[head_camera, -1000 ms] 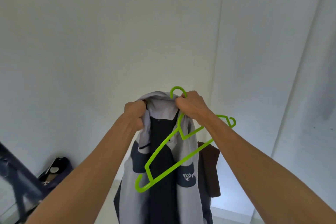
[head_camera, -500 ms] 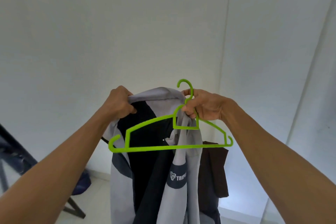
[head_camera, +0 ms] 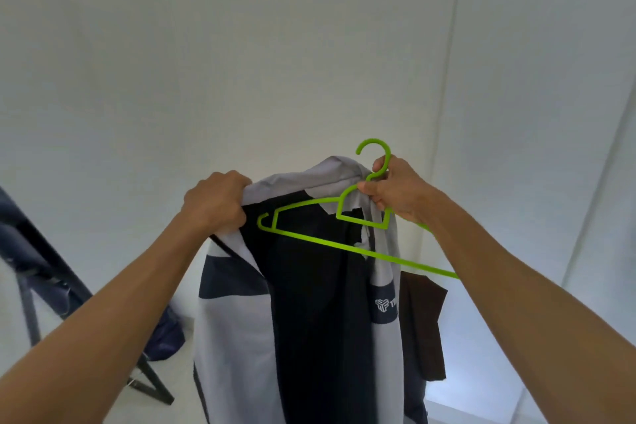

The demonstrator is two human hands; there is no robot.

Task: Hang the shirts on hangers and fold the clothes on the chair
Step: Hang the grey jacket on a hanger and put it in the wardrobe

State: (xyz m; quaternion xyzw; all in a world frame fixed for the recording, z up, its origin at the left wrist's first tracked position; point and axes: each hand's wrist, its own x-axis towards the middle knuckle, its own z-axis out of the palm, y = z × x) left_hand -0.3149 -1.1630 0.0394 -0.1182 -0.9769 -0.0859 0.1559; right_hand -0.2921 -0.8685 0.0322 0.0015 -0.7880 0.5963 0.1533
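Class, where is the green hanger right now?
In the head view, the green hanger is right of centre, its neck gripped by the right hand, in front of the grey shirt.

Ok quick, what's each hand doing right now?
Left hand: gripping the shirt at its shoulder.
Right hand: holding the green hanger by its neck.

Down to my left a dark folding stand (head_camera: 41,272) rises on the pale floor (head_camera: 165,413), a navy bag (head_camera: 165,337) beside it.
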